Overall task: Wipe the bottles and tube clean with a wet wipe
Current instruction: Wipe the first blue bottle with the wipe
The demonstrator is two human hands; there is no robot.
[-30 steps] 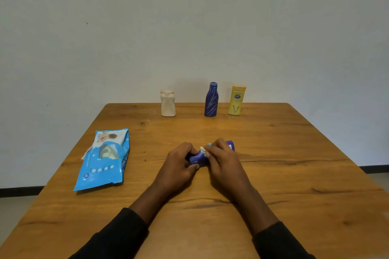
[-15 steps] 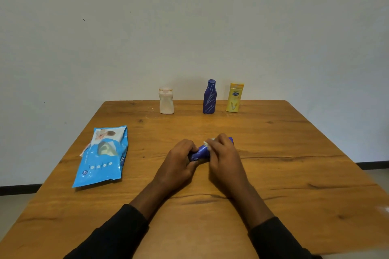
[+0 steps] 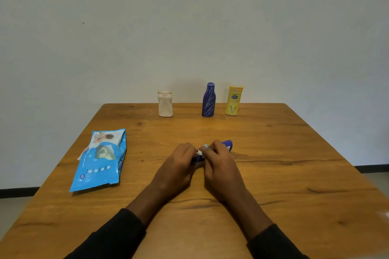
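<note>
Black long sleeves (image 3: 117, 235) on both forearms, ending short of the wrists. Bare hands, no rings or watch visible. Fabric possibly knit; too dim to tell.

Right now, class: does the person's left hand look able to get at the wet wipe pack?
Probably yes. The pack lies flat on bare table to that side, nothing between, but the left hand is busy gripping the blue tube.

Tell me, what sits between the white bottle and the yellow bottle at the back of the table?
In the head view, a dark blue bottle stands upright between the white bottle and the yellow bottle, nearer the yellow one and touching neither.
</note>
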